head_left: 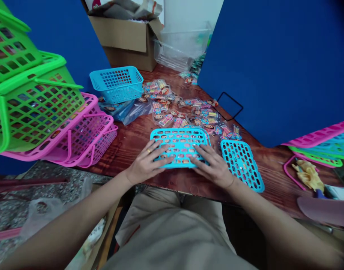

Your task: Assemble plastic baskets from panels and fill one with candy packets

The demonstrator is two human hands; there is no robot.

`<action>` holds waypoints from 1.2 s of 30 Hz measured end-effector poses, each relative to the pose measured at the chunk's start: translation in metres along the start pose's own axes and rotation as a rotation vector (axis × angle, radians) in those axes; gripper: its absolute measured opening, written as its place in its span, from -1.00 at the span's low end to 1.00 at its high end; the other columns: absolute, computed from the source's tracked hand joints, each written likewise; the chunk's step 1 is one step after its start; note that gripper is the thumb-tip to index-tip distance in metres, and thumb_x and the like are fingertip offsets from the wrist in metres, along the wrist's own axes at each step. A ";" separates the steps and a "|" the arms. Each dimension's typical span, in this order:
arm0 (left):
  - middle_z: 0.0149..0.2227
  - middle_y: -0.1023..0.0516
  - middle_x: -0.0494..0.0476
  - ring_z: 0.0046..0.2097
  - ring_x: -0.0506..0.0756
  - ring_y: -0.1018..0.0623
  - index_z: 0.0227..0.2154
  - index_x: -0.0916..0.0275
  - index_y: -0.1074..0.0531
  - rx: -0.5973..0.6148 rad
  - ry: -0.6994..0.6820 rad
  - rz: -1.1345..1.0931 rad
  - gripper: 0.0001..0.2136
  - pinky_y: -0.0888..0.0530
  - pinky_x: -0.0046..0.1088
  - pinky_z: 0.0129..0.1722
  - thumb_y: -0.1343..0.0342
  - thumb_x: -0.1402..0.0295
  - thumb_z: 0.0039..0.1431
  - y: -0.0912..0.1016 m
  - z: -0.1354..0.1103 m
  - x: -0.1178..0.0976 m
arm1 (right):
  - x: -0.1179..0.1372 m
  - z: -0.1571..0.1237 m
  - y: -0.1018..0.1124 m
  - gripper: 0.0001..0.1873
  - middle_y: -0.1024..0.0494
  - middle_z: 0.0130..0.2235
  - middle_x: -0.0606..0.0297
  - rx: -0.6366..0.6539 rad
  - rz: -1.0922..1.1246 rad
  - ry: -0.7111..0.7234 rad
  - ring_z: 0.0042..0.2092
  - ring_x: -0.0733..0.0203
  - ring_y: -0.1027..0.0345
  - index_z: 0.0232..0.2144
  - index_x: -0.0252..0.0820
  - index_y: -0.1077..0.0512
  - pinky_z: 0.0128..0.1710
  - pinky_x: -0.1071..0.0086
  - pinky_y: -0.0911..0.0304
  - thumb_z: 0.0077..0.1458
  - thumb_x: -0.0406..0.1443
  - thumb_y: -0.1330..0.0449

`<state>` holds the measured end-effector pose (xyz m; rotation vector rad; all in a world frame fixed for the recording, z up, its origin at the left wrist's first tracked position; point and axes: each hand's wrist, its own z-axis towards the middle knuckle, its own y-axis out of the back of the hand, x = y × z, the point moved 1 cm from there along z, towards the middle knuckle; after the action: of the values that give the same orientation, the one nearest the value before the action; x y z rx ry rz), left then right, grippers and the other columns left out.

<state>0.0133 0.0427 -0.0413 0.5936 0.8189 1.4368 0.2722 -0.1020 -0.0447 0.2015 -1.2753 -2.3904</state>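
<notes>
A cyan perforated basket lid [180, 137] covers a basket filled with small cartoon packets at the near edge of the wooden table [132, 140]. My left hand [146, 163] lies flat on the lid's left part, fingers spread, a ring on one finger. My right hand [214, 165] presses flat on the lid's right part. A second cyan lid [242, 163] lies loose just to the right of my right hand. Several loose packets [186, 108] are scattered behind the basket.
An open cyan basket [117, 84] stands at the back left. Stacked pink baskets [84, 138] and green baskets [28, 93] sit at the left. A cardboard box [127, 37] and clear bin [183, 47] are at the back. Stacked coloured lids [321, 144] lie at the right.
</notes>
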 end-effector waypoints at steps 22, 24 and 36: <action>0.07 -0.52 0.16 0.20 0.21 -0.41 -0.12 0.13 -0.54 -0.142 0.208 -0.076 -0.77 -0.25 0.00 0.27 -0.23 0.32 0.13 -0.006 0.003 -0.027 | 0.012 0.061 0.006 -0.67 -0.54 -0.12 0.14 0.229 0.070 -0.182 -0.08 0.05 -0.40 0.05 -0.20 -0.33 0.23 -0.09 -0.05 0.30 -0.20 0.00; 0.06 -0.53 0.16 0.21 0.23 -0.39 -0.13 0.13 -0.54 -0.152 0.208 -0.061 -0.77 -0.24 0.03 0.27 -0.23 0.31 0.13 -0.006 0.002 -0.027 | 0.006 0.072 0.000 -0.52 -0.51 -0.14 0.07 0.253 0.006 -0.204 -0.09 0.00 -0.37 0.17 -0.25 -0.25 0.12 -0.04 -0.19 0.30 -0.14 0.01; 0.00 -0.56 0.16 0.19 0.25 -0.40 -0.21 0.13 -0.55 -0.248 0.157 -0.013 -0.81 -0.32 0.07 0.19 -0.25 0.26 0.10 -0.018 -0.002 -0.025 | -0.001 0.072 -0.024 -0.45 -0.20 0.29 -0.04 0.274 0.097 -0.148 0.34 -0.11 0.01 0.23 -0.31 -0.23 0.29 -0.10 -0.06 0.33 -0.11 0.10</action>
<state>0.0244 0.0169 -0.0530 0.2896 0.7506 1.5587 0.2432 -0.0354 -0.0233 0.0411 -1.6416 -2.1766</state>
